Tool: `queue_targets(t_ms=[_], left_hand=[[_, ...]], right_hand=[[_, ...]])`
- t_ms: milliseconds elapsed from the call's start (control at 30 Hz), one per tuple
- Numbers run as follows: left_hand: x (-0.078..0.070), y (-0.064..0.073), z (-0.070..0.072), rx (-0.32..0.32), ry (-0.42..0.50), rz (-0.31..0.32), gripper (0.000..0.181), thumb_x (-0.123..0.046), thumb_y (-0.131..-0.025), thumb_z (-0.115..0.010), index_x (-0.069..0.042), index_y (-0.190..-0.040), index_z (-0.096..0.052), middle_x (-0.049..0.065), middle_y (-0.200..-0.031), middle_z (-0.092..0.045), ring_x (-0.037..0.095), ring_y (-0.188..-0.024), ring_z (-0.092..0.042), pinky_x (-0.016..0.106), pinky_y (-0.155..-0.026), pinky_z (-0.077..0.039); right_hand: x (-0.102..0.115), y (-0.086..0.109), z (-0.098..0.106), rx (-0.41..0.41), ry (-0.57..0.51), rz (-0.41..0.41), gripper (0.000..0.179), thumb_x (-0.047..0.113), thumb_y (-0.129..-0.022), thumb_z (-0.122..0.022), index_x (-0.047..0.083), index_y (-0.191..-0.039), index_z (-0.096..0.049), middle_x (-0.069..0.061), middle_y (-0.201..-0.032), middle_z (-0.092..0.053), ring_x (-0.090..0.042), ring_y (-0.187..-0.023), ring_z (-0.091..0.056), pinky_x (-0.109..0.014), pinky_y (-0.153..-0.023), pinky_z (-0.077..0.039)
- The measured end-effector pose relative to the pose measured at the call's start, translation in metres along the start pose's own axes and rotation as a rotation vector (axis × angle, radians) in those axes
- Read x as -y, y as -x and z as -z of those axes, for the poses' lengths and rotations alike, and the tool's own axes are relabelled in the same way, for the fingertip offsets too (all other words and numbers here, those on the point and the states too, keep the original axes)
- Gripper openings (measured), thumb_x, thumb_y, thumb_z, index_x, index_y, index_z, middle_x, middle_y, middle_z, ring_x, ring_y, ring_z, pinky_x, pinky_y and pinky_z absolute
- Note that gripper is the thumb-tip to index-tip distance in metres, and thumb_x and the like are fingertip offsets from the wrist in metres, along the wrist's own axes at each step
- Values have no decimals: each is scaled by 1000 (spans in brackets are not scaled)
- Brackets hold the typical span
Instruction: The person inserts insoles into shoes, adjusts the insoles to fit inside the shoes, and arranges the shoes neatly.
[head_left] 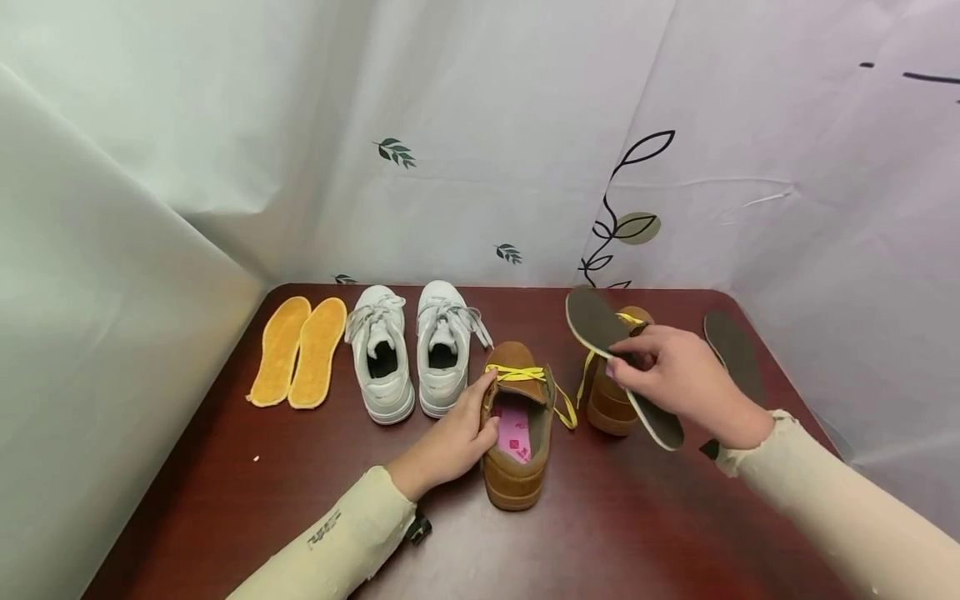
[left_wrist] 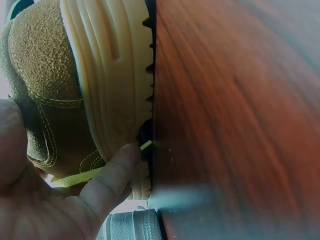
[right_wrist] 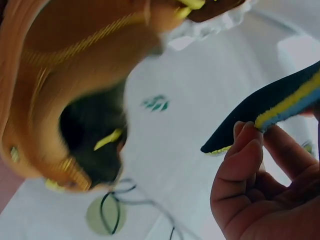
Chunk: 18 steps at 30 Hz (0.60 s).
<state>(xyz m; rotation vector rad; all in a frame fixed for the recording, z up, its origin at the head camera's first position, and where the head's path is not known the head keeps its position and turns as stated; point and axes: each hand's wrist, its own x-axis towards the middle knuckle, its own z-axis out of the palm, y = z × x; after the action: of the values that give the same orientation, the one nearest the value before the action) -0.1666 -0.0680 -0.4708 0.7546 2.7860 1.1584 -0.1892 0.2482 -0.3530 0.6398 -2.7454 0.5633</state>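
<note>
My left hand (head_left: 453, 437) grips the left side of a brown shoe (head_left: 513, 487) with yellow laces, thumb at the collar. Inside that shoe shows a pink footbed (head_left: 513, 433) with red print. The left wrist view has fingers along the shoe's pale rubber sole (left_wrist: 107, 75), which stands on the table. Held up to the right, a dark insole (head_left: 588, 317) is pinched between thumb and fingers of my right hand (head_left: 678, 375). Its yellow and blue edge (right_wrist: 287, 107) shows in the right wrist view. Partly hidden behind this insole stands the second brown shoe (head_left: 609, 404).
Two white sneakers (head_left: 388, 392) stand left of the brown shoes, beside two orange insoles (head_left: 318, 354) lying flat. Another dark insole (head_left: 738, 350) lies near the table's right edge. White curtains (head_left: 480, 125) hang close behind and beside the dark red table (head_left: 315, 475).
</note>
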Motion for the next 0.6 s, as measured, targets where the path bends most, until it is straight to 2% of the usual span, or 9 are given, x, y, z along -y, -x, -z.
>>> queue_targets(t_ms=[233,333,467,600], left_hand=[[1,0,0,-4,10,2,72,-23,-100,-51,-11,-160,-14,21,-156,-33,26,-142,-39,44,-115,-36],[2,0,0,1,48,4,73,-21,-99,-53,-10,-160,-14,21,-158,-30,27,-143,-37,45,-116,-34],[3,-1,3,20,112,6,73,-19,-99,-55,-12,-160,-15,17,-161,-26,26,-143,-35,45,-116,-34],[4,-1,6,33,157,17,73,-19,-98,-57,-16,-159,-18,13,-162,-27,26,-143,-36,47,-114,-35]], right_hand=[[34,16,-10,43,-60,134,17,26,-80,-77,27,-96,-80,18,-78,-57,2,-64,-47,-20,-57,-42],[45,22,-15,72,-92,193,18,27,-79,-78,28,-97,-79,19,-79,-56,3,-64,-46,-17,-56,-41],[54,28,-20,101,-126,271,19,25,-77,-78,27,-96,-79,20,-80,-56,3,-67,-46,-15,-57,-41],[59,35,-22,157,-175,315,20,22,-77,-77,29,-96,-78,21,-80,-55,5,-65,-44,-12,-56,-39]])
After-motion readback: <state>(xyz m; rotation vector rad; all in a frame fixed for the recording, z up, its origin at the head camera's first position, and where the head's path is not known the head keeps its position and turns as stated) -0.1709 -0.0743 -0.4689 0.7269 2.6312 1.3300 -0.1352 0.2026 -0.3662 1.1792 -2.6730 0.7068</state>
